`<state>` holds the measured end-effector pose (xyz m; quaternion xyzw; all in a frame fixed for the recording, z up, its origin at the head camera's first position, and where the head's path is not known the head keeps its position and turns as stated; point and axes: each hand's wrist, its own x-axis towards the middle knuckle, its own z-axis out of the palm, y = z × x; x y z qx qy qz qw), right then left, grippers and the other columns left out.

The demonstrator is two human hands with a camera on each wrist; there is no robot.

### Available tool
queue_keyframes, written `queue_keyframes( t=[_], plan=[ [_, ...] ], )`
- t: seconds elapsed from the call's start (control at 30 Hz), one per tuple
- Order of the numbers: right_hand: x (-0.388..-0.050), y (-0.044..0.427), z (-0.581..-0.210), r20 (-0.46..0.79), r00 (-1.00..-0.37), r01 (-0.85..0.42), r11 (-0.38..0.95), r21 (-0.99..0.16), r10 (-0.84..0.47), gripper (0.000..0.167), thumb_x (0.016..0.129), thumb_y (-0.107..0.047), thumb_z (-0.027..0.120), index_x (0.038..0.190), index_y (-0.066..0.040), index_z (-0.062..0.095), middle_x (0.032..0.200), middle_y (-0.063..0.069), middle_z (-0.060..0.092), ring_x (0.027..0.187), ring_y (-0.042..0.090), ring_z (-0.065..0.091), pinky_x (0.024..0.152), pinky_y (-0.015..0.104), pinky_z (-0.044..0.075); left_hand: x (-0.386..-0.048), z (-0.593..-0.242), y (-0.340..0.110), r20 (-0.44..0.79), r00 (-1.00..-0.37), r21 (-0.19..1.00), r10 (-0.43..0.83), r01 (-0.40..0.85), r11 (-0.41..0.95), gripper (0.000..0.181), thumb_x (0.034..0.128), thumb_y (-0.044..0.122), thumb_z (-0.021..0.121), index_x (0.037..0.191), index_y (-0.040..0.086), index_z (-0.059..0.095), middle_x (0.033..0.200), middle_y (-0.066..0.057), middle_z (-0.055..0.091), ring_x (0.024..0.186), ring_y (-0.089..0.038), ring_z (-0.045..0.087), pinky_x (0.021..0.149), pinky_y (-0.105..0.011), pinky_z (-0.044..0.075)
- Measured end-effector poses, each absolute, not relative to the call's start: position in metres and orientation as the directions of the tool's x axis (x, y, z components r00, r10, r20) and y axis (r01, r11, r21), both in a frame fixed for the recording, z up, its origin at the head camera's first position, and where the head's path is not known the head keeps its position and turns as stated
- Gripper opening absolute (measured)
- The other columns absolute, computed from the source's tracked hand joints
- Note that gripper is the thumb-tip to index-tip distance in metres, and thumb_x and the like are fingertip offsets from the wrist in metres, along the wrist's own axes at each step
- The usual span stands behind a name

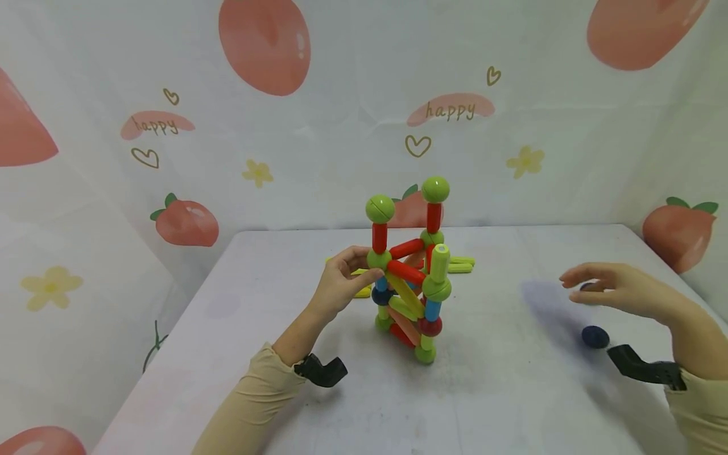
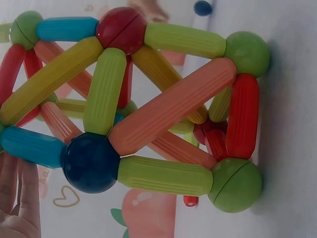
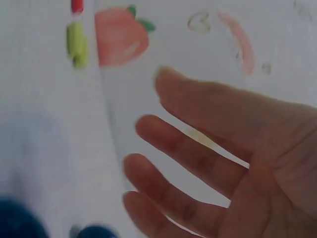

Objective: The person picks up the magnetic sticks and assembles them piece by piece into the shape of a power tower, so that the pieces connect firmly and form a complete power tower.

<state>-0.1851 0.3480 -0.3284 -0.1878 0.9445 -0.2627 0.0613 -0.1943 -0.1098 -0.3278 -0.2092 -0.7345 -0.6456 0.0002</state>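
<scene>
A tower of magnetic balls and sticks (image 1: 405,272) stands upright on the table, with green, dark blue and red balls joined by coloured sticks. My left hand (image 1: 344,281) holds it at a green ball (image 1: 379,260) on its left side, thumb in front and fingers behind. In the left wrist view, the tower's dark blue ball (image 2: 91,162) is close up, and part of the left hand (image 2: 19,198) shows at the lower left. Off to the right, my right hand (image 1: 631,291) hovers with nothing in it, fingers spread in the right wrist view. A dark blue ball (image 1: 594,337) lies below it.
Another dark blue ball (image 1: 588,287) is partly hidden behind the right hand's fingers. Light green sticks (image 1: 462,265) and yellow sticks (image 1: 361,292) lie behind the tower. A printed cloth (image 1: 330,139) hangs along the back of the white table (image 1: 256,379).
</scene>
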Motion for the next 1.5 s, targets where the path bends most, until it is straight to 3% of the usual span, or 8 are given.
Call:
queue_keyframes(
  t=[0.27,0.4,0.57,0.77,0.97,1.1,1.33,1.5],
  plan=[
    [-0.184,0.392,-0.367,-0.263,-0.796,-0.266,0.705,-0.657,-0.545,0.031,0.090,-0.012,0.059,0.119,-0.002,0.055,0.108,-0.031,0.055,0.093,-0.016,0.052,0.069,0.014,0.046,-0.196,-0.328,-0.109,0.274,-0.912,0.947,0.307,0.312,0.081,0.038,0.0851,0.009,0.067,0.120,-0.001,0.055,0.114,-0.024,0.061,0.095,-0.008,0.060,0.086,-0.027,0.054],
    [-0.186,0.395,-0.378,-0.276,-0.762,-0.267,0.673,-0.690,-0.586,0.030,0.088,-0.009,0.061,0.114,0.005,0.056,0.106,-0.030,0.057,0.094,-0.018,0.049,0.071,0.012,0.047,-0.197,-0.328,-0.109,0.275,-0.909,0.947,0.313,0.312,0.075,0.039,0.0849,0.009,0.067,0.120,-0.001,0.054,0.114,-0.023,0.061,0.095,-0.007,0.060,0.087,-0.027,0.054],
    [-0.189,0.388,-0.376,-0.265,-0.772,-0.288,0.689,-0.665,-0.578,0.028,0.088,-0.012,0.063,0.110,0.002,0.058,0.103,-0.026,0.060,0.092,-0.017,0.048,0.070,0.013,0.048,-0.195,-0.327,-0.109,0.284,-0.904,0.945,0.320,0.321,0.070,0.039,0.0848,0.012,0.067,0.119,-0.002,0.055,0.114,-0.024,0.062,0.095,-0.005,0.060,0.087,-0.027,0.054],
    [-0.192,0.350,-0.342,-0.006,-0.881,-0.377,0.710,-0.595,-0.473,0.028,0.085,-0.013,0.067,0.111,-0.008,0.059,0.101,-0.025,0.059,0.089,-0.014,0.054,0.067,0.014,0.048,-0.196,-0.327,-0.110,0.281,-0.906,0.945,0.318,0.319,0.072,0.040,0.0850,0.014,0.068,0.119,-0.002,0.055,0.114,-0.025,0.061,0.094,-0.004,0.060,0.086,-0.026,0.053],
    [-0.187,0.284,-0.292,0.267,-0.879,-0.472,0.637,-0.609,-0.395,0.035,0.085,-0.009,0.067,0.118,-0.011,0.056,0.108,-0.029,0.054,0.095,-0.017,0.053,0.072,0.008,0.047,-0.196,-0.328,-0.111,0.283,-0.905,0.946,0.318,0.319,0.065,0.043,0.0843,0.019,0.069,0.119,-0.002,0.055,0.112,-0.022,0.062,0.094,-0.004,0.060,0.085,-0.025,0.054],
    [-0.179,0.241,-0.263,0.424,-0.808,-0.587,0.497,-0.639,-0.408,0.036,0.085,0.001,0.063,0.120,-0.005,0.054,0.110,-0.021,0.057,0.096,-0.011,0.057,0.077,0.006,0.048,-0.196,-0.327,-0.111,0.277,-0.907,0.948,0.316,0.312,0.066,0.043,0.0842,0.019,0.069,0.119,-0.002,0.055,0.112,-0.023,0.062,0.094,-0.004,0.060,0.085,-0.025,0.054],
    [-0.167,0.186,-0.238,0.677,-0.582,-0.769,0.033,-0.639,-0.451,0.034,0.083,0.014,0.057,0.116,0.010,0.052,0.112,-0.004,0.064,0.095,0.006,0.066,0.082,0.015,0.052,-0.194,-0.327,-0.110,0.280,-0.906,0.945,0.317,0.318,0.073,0.041,0.0845,0.016,0.069,0.119,-0.002,0.055,0.112,-0.023,0.062,0.094,-0.005,0.060,0.086,-0.027,0.054],
    [-0.161,0.164,-0.237,0.733,-0.540,-0.786,-0.062,-0.615,-0.413,0.032,0.083,0.012,0.058,0.114,0.013,0.052,0.112,-0.002,0.064,0.093,0.009,0.066,0.082,0.016,0.053,-0.194,-0.327,-0.110,0.277,-0.907,0.946,0.317,0.314,0.074,0.040,0.0847,0.014,0.068,0.119,-0.001,0.055,0.111,-0.021,0.062,0.094,-0.006,0.060,0.085,-0.027,0.054]
  ],
)
